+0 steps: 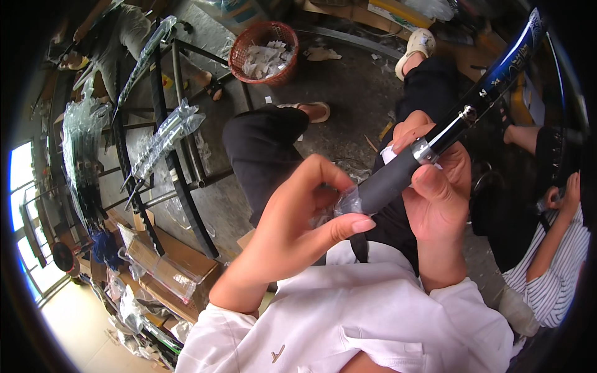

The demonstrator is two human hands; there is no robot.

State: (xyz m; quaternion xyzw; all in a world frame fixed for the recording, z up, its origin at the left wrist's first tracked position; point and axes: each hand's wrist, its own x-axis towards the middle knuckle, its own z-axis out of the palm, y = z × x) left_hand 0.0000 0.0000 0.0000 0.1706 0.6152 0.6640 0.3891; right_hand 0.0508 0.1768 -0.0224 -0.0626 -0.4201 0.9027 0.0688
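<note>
A glossy black-and-blue fishing rod (507,65) slants from my lap toward the upper right. It has a dark grey foam grip (392,180) with a silver collar. My right hand (438,193) is closed around the rod near the collar, its thumb against the grip. A small white piece (388,153) shows beside those fingers; I cannot tell what it is. At the butt end, my left hand (298,214) pinches clear plastic film (350,202) between thumb and fingers. Part of the film is hidden behind that hand.
A red-brown basket (264,53) of white scraps stands ahead on the floor. To the left, plastic-sleeved rods (165,140) lean on a dark metal rack (180,180), above a cardboard box (177,255). At right sits another person in a striped top (556,273).
</note>
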